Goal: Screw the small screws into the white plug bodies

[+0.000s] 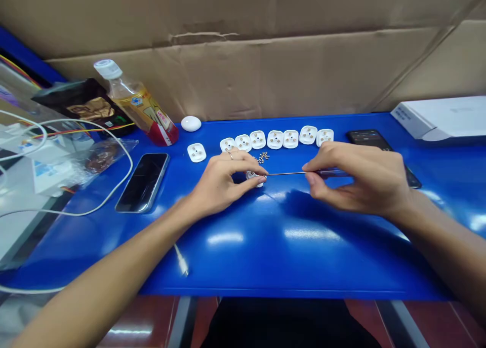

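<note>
My left hand (222, 180) pinches a small white plug body (253, 179) between thumb and fingers, and most of it is hidden. My right hand (357, 178) is shut on a thin screwdriver (288, 174) with a dark handle, and its metal shaft points left. The shaft tip reaches the plug body. A small heap of brass screws (262, 157) lies just behind my left fingers. Along the far side stands a row of several white plug faces (276, 139) with brass contacts, and one more (196, 152) lies apart on the left.
A smartphone (142, 182) lies left of my hands, and another (374, 143) lies partly under my right hand. Further back stand a drink bottle (138, 105) and a white egg-shaped object (191, 123). A white cable (91, 201) and a plastic bag (100, 158) lie left on the blue table (266, 267). Cardboard stands behind.
</note>
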The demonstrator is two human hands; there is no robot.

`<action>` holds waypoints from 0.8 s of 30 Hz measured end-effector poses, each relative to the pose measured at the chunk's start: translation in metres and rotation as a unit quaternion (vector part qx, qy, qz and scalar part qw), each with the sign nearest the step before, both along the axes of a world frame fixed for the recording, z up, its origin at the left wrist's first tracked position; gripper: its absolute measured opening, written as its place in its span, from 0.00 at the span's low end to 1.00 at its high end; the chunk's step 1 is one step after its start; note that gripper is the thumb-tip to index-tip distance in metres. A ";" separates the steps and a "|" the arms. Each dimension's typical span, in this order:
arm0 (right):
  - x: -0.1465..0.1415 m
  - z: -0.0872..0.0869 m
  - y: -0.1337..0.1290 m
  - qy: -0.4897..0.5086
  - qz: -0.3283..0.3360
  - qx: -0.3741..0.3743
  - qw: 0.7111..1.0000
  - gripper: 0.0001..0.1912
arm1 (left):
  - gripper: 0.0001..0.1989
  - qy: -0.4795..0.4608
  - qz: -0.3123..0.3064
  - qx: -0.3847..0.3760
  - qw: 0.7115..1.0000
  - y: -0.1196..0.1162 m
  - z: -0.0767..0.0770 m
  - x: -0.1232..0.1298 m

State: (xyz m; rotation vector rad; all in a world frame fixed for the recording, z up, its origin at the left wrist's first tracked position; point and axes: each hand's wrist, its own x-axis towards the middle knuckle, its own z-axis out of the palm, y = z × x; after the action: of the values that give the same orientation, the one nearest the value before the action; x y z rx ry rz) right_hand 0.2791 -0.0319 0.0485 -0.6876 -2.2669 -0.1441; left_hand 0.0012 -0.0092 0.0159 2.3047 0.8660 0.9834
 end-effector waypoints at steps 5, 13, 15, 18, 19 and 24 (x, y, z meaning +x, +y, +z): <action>0.002 0.007 0.002 -0.048 0.042 -0.024 0.998 0.06 | 0.04 0.039 -0.005 0.060 0.997 0.003 -0.004 -0.003; -0.001 0.006 -0.003 -0.074 -0.024 -0.051 0.996 0.05 | 0.03 0.040 0.031 0.141 0.989 0.003 -0.006 -0.004; -0.002 0.003 -0.003 -0.072 -0.028 -0.055 0.995 0.05 | 0.03 0.035 0.029 0.143 0.989 0.003 -0.008 -0.004; -0.001 0.000 -0.001 -0.080 -0.025 -0.058 0.995 0.06 | 0.05 0.032 0.030 0.127 0.991 0.004 -0.009 -0.003; 0.000 -0.001 0.000 -0.080 -0.023 -0.059 0.995 0.05 | 0.06 0.034 0.033 0.118 0.992 0.005 -0.008 -0.003; 0.004 -0.005 0.005 -0.092 -0.011 -0.062 0.994 0.05 | 0.23 0.075 0.038 0.058 0.995 0.008 -0.005 -0.007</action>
State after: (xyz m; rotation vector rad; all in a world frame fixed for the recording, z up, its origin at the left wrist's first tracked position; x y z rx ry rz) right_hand 0.2827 -0.0269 0.0437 -0.7941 -2.4609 -0.0806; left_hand -0.0058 -0.0012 0.0105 2.4857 0.9884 0.9234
